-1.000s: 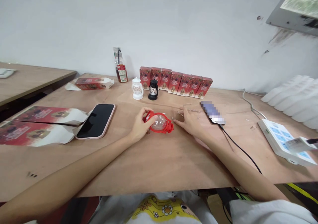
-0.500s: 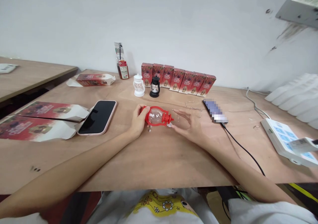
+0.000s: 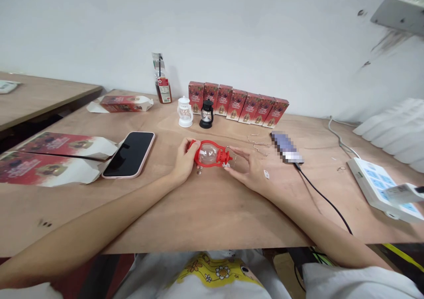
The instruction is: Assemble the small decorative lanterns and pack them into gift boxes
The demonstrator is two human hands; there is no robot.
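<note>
A small red toy lantern (image 3: 208, 153) with a clear globe lies on its side above the table, its top pointing right. My left hand (image 3: 186, 160) is closed around its base. At the lantern's top, my right hand (image 3: 251, 168) has thumb and forefinger spread to either side, with a thin wire handle (image 3: 235, 160) between them; its ends are too fine to make out. Under the lantern, small metallic bits (image 3: 199, 171) lie on the wood. Beyond it stand a white lantern (image 3: 185, 113) and a black lantern (image 3: 206, 115), both upright.
Several red boxes (image 3: 236, 107) line the wall beside a bottle (image 3: 163, 89). Bent wires (image 3: 260, 148) lie near a charging phone (image 3: 286, 148). A pink-edged phone (image 3: 130, 154) and flattened cartons (image 3: 49, 168) are left; a power strip (image 3: 384, 186) is right.
My right hand has moved slightly left, bringing its fingertips close around the lantern's top. My left hand keeps its hold on the base. The view has shifted a little.
</note>
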